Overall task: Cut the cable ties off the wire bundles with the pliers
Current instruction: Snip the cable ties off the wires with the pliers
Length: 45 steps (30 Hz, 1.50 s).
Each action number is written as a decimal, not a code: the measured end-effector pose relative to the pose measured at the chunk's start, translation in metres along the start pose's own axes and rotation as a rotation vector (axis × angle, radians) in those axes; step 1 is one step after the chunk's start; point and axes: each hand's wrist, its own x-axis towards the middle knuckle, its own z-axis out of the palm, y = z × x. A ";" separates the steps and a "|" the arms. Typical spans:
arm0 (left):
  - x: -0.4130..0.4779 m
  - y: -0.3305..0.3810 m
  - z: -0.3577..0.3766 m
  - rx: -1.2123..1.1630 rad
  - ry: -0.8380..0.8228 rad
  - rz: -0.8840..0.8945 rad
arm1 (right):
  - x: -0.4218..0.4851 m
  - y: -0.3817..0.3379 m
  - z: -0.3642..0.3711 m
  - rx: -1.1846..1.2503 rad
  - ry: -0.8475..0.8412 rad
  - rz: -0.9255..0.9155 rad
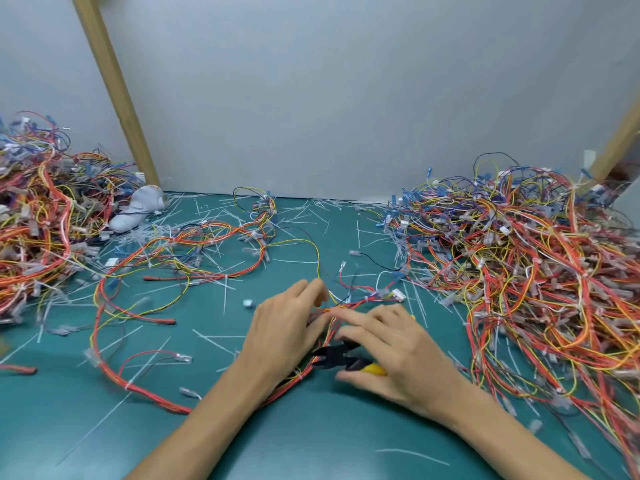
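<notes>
A wire bundle (349, 304) of red, orange and yellow wires lies on the green mat in front of me. My left hand (284, 330) pinches it between thumb and fingers near its middle. My right hand (391, 355) holds the pliers (337, 356), black-jawed with yellow handles, in its palm while its fingers stretch forward onto the same bundle. The jaws point left, close to the wires under my left hand. A white cable tie (300, 376) still wraps the bundle just below my left hand.
Large heaps of wire harnesses stand at the left (41, 216) and right (540, 265). A looser harness (180, 261) sprawls across the mat's middle left. Cut white tie scraps (221, 341) litter the green mat (311, 438). A white glove (138, 209) lies by the back wall.
</notes>
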 end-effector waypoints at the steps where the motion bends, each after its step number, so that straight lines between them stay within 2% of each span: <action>1: 0.000 0.001 0.000 -0.007 -0.010 0.021 | 0.000 -0.002 0.002 -0.006 -0.050 -0.008; 4: 0.002 0.001 -0.001 -0.010 -0.063 0.063 | 0.000 -0.001 0.005 -0.018 -0.143 0.005; 9: 0.005 -0.004 -0.003 -0.067 -0.098 0.089 | -0.001 -0.001 0.004 0.025 -0.195 0.052; 15: 0.006 -0.006 -0.002 0.022 -0.046 0.079 | 0.000 -0.002 0.001 0.030 -0.187 0.058; 25: 0.011 -0.022 -0.003 -0.136 -0.207 0.096 | 0.000 -0.004 -0.001 0.068 -0.215 0.094; 27: 0.010 -0.023 -0.003 -0.100 -0.203 0.142 | -0.001 -0.004 -0.001 0.076 -0.213 0.097; 31: 0.008 -0.017 -0.004 0.123 -0.095 0.314 | -0.001 -0.004 0.000 0.082 -0.210 0.097; 34: 0.012 -0.015 -0.007 0.146 -0.066 0.384 | 0.000 -0.004 -0.001 0.075 -0.211 0.095; 36: 0.012 -0.019 -0.009 0.117 -0.073 0.364 | -0.001 -0.004 -0.001 0.072 -0.205 0.093; 41: 0.012 -0.032 -0.003 -0.145 -0.149 0.144 | -0.001 -0.003 -0.002 0.093 -0.216 0.104; 45: 0.011 -0.034 0.001 -0.169 -0.163 0.091 | -0.003 -0.004 -0.002 0.159 -0.232 0.219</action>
